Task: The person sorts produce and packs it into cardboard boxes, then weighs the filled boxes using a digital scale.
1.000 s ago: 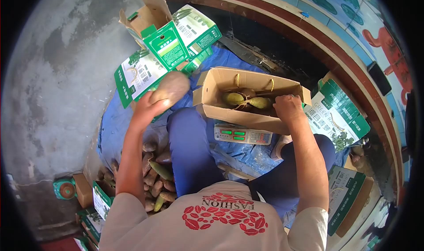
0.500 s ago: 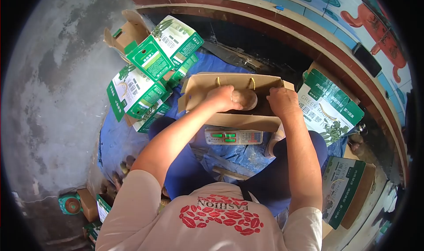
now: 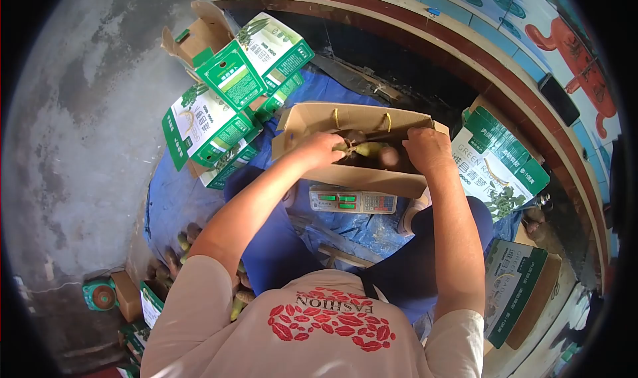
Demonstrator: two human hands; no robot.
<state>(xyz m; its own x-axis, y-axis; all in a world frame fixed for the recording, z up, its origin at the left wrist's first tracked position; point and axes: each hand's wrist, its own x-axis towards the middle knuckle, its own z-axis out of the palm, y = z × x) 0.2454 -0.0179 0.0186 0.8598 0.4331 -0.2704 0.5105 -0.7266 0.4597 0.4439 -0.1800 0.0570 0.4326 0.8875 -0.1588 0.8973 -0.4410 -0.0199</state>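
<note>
An open cardboard box with yellow cord loops sits in front of me, behind the display of a scale. Inside it lie green radishes with pale green bodies and brownish ends. My left hand reaches over the box's left side, its fingers closed at the stalk end of one radish. At the right end, my right hand is closed over the box's upper edge. The box walls and my hands hide part of the contents.
Green and white cartons are stacked at the left. Another printed carton stands close on the right, with one more below it. Loose radishes lie by my left side. Blue sheeting covers the floor.
The radish in my left hand has gone down into the box, and its green stalk end now shows. My left hand has shifted slightly left. My right hand stays on the box edge.
</note>
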